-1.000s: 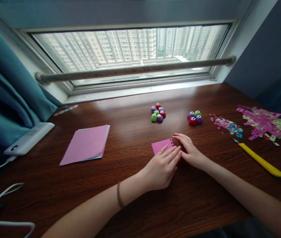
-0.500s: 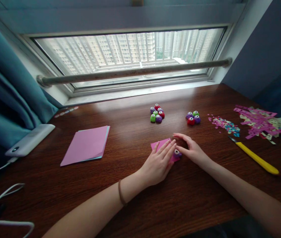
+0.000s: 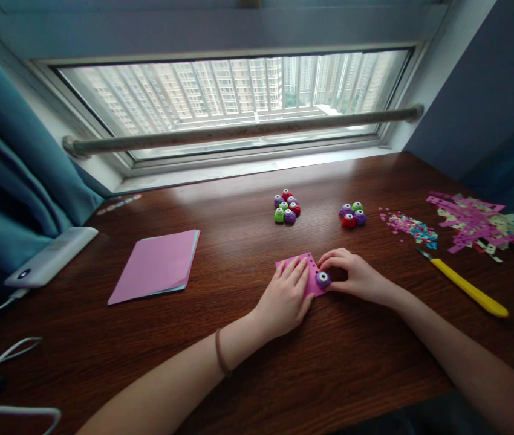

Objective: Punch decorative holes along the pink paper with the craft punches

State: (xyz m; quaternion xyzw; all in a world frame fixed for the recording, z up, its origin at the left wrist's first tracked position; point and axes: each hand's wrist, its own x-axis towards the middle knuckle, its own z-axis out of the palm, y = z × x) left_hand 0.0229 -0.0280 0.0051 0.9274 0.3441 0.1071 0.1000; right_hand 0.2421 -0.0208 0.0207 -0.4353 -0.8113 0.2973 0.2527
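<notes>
Fingers (image 3: 336,261) seemingly around purple punch (image 3: 323,278)

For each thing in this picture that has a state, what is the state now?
left hand: flat, pressing on the pink paper piece
right hand: holding the purple punch
purple punch: on the paper's right edge
pink paper piece: flat, holes along its right edge
paper stack: lying flat, untouched
yellow knife: lying on the table

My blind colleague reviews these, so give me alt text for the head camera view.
On a dark wooden desk under a window, the left hand presses flat on a small pink paper while the right hand holds a purple punch at its edge.
</notes>
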